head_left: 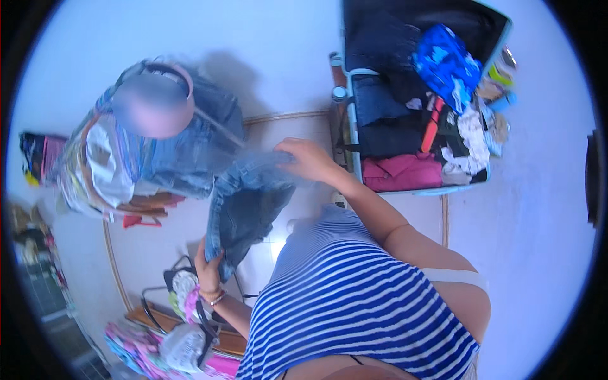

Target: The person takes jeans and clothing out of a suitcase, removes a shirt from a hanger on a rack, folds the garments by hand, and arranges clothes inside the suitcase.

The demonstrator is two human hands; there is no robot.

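Note:
Between my two hands a pair of blue jeans (pixel 250 209) hangs stretched at a slant, its lower part drooping in folds. My left hand (pixel 209 269), with a beaded bracelet at the wrist, is closed on the lower left edge. At the upper right end, my right hand (pixel 307 159) grips the denim, which is slightly blurred there. More blue denim (pixel 180 149) hangs just beyond, on a crowded clothes rack (pixel 95 171).
An open light-blue suitcase (pixel 425 190) at the right holds folded dark clothes, a pink garment (pixel 402 172) and a bright blue bag (pixel 446 66). A blurred pink round thing (pixel 155 107) tops the rack. Lower left, a wooden bench (pixel 228 342) bears bags and clothes.

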